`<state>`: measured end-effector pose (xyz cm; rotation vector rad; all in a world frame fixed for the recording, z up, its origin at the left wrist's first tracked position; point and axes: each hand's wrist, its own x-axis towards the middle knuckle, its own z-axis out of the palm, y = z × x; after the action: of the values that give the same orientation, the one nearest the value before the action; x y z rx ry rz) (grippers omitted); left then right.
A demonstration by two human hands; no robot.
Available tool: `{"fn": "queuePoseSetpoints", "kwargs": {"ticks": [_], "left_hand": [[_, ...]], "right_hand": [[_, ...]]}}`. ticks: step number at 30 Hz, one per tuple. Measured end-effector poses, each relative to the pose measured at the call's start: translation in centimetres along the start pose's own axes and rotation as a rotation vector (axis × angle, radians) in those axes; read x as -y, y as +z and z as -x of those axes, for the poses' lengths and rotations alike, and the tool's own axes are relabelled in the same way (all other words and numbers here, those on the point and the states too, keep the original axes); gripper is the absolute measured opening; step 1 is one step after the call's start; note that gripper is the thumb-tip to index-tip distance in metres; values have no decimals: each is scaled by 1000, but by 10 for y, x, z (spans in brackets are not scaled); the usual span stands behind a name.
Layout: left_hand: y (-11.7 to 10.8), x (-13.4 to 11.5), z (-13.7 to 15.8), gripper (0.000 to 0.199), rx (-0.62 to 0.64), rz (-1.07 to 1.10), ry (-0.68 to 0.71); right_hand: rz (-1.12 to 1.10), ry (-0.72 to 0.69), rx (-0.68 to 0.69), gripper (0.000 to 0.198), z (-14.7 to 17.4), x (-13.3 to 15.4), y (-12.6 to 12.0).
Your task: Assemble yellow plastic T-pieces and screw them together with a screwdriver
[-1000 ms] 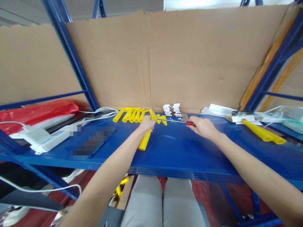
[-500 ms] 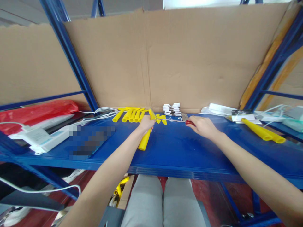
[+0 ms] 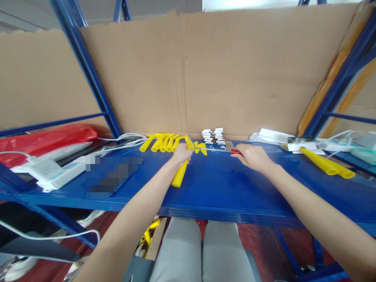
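Head view. The left hand grips a yellow tube around its upper part; the right hand holds a red-handled screwdriver, its shaft running level across to the tube. My judgement on doing this well: hold the shaft straight in line with whatever it bears on, push along that line, and turn from the right wrist in short strokes. The left grip should resist the twist without squashing the tube wall, fingertips clear of the tip in case it slips.

Tube against fingers: left fingers close around it, mostly hidden behind the hand; its narrower end pokes out beyond, its open end slants down toward the near edge of the blue shelf. Right fingers wrap the handle, pressed in, thumb side toward the shaft. Whether the tip is seated cannot be told; too small. Small yellow pieces lie just beside the shaft, and a row of yellow tubes lies left of the left hand.
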<state>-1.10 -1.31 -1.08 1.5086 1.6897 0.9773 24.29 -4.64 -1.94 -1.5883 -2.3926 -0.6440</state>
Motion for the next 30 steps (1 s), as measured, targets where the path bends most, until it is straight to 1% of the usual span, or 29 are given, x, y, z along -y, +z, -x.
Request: {"fn": "queuePoseSetpoints", "kwargs": {"ticks": [2, 5, 8, 10, 12, 15, 18, 24, 27, 30], "left_hand": [[0, 0, -1, 27, -2, 12, 2], [0, 1, -1, 27, -9, 19, -2], [-1, 0, 0, 25, -7, 20, -9], [0, 0, 0, 24, -5, 18, -14], [0, 0, 0, 23, -4, 18, -11], [0, 0, -1, 25, 3, 14, -7], [0, 2, -2, 28, -3, 16, -5], [-1, 1, 0, 33, 17, 29, 3], [-1, 1, 0, 31, 13, 34, 4], [-1, 1, 0, 32, 3, 38, 5]], "right_hand": [[-22, 8, 39, 28, 0, 1, -1], [-50, 17, 63, 24, 1, 3, -1], [-41, 27, 30, 22, 1, 1, 0], [-29, 6, -15, 19, 1, -1, 1], [-32, -14, -49, 22, 0, -2, 1], [-62, -9, -11, 29, -1, -2, 0], [-82, -10, 36, 27, 0, 0, 0], [-31, 18, -12, 20, 1, -2, 0], [-31, 31, -8, 25, 0, -3, -1], [-63, 38, 29, 29, 0, -1, -2]]}}
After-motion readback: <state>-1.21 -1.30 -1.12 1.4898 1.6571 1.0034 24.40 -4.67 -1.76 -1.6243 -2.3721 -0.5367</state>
